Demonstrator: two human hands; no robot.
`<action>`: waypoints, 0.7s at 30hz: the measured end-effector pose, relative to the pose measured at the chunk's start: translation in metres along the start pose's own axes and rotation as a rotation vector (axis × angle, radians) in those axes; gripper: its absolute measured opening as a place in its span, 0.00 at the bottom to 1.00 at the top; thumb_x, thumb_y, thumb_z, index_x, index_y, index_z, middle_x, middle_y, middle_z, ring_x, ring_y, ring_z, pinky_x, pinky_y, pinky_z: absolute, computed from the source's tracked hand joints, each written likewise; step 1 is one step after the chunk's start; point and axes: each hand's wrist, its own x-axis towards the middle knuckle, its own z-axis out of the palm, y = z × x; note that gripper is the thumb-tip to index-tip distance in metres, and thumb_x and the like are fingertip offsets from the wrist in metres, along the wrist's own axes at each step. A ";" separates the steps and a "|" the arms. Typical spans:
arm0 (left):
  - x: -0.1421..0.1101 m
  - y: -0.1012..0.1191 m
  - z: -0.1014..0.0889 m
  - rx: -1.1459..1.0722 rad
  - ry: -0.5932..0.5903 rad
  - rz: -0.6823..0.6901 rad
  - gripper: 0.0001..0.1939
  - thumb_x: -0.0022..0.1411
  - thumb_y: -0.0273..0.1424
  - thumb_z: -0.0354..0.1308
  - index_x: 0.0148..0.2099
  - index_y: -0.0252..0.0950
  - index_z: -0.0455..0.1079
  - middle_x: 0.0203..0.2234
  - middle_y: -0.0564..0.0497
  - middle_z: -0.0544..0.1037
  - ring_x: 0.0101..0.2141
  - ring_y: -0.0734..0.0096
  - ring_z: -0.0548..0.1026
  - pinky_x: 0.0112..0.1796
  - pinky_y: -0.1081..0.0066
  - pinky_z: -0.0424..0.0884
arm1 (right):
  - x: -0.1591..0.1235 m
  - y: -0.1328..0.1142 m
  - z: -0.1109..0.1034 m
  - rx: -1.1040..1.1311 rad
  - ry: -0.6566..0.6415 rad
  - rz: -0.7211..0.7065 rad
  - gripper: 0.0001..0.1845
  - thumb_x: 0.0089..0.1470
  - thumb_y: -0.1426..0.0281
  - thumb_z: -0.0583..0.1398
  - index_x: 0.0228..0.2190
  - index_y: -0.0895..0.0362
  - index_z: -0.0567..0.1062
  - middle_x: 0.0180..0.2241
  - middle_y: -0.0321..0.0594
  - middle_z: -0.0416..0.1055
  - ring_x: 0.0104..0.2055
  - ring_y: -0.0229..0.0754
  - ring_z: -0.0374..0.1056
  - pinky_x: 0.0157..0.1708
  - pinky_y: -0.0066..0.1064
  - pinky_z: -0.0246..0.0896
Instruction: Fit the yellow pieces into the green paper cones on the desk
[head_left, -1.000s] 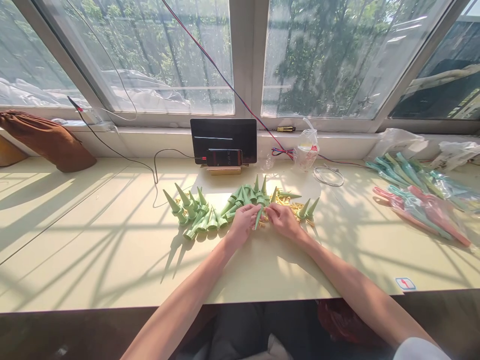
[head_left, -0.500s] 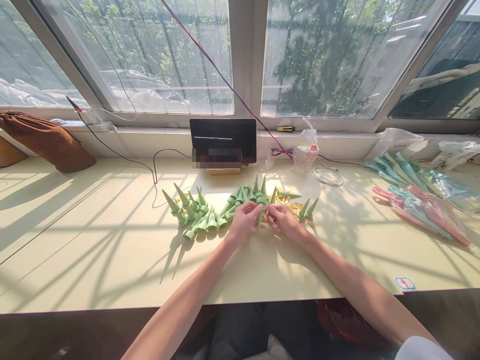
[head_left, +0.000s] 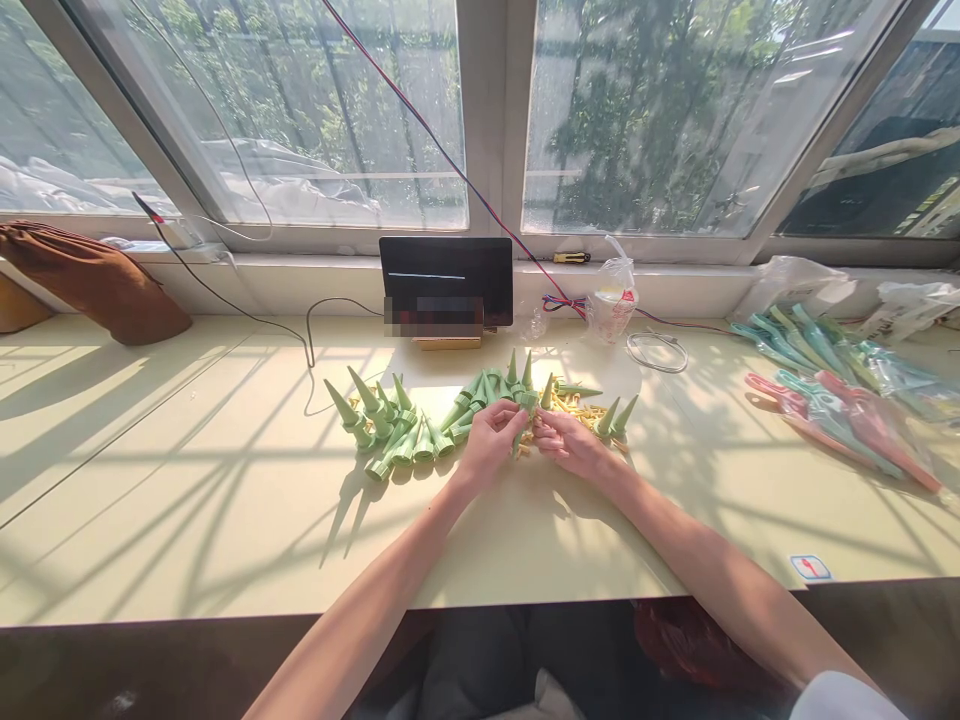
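Note:
My left hand [head_left: 495, 438] is closed around a green plastic spike [head_left: 529, 401], its wide collar up and its tapered end mostly hidden by the fingers. My right hand [head_left: 571, 442] meets it from the right, thumb and fingers pinched by the collar; whatever small thing they hold is hidden. Left of my hands, several green spikes [head_left: 403, 448] lie or stand in a group on the table. Small yellow pieces [head_left: 589, 410] are heaped behind my right hand, and two upright green spikes [head_left: 616, 418] stand just right of it.
A dark tablet [head_left: 446, 265] leans on a stand behind the spikes. To its right are a bagged cup [head_left: 615, 300] and a coiled cable [head_left: 657, 352]. Bagged pink and green plastic items [head_left: 847, 420] lie far right; a brown pouch [head_left: 112, 285] is at far left.
The green spike in my left hand has its collar turned up more, and its tapered end shows less below the fingers. My right hand's fingers have shifted slightly at the collar.

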 end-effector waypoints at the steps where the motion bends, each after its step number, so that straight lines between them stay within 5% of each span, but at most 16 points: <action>1: 0.000 0.000 0.000 0.009 0.003 -0.002 0.15 0.55 0.44 0.65 0.31 0.36 0.71 0.23 0.53 0.73 0.23 0.76 0.65 0.24 0.74 0.57 | 0.000 0.000 0.000 0.001 -0.001 -0.002 0.19 0.50 0.62 0.69 0.23 0.58 0.66 0.19 0.26 0.51 0.17 0.27 0.44 0.12 0.19 0.39; 13: 0.003 -0.005 -0.003 -0.146 -0.019 -0.105 0.17 0.53 0.43 0.67 0.28 0.34 0.69 0.20 0.56 0.66 0.21 0.80 0.62 0.24 0.75 0.61 | 0.002 0.005 0.000 -0.232 0.013 -0.123 0.24 0.50 0.53 0.68 0.21 0.58 0.66 0.19 0.30 0.58 0.17 0.29 0.53 0.15 0.24 0.45; 21: 0.004 -0.006 -0.002 -0.370 -0.065 -0.285 0.16 0.50 0.38 0.70 0.30 0.33 0.68 0.21 0.54 0.70 0.22 0.77 0.70 0.26 0.73 0.68 | 0.000 0.006 0.003 -0.819 0.186 -0.389 0.23 0.58 0.51 0.57 0.22 0.56 0.68 0.17 0.32 0.63 0.17 0.34 0.57 0.17 0.28 0.51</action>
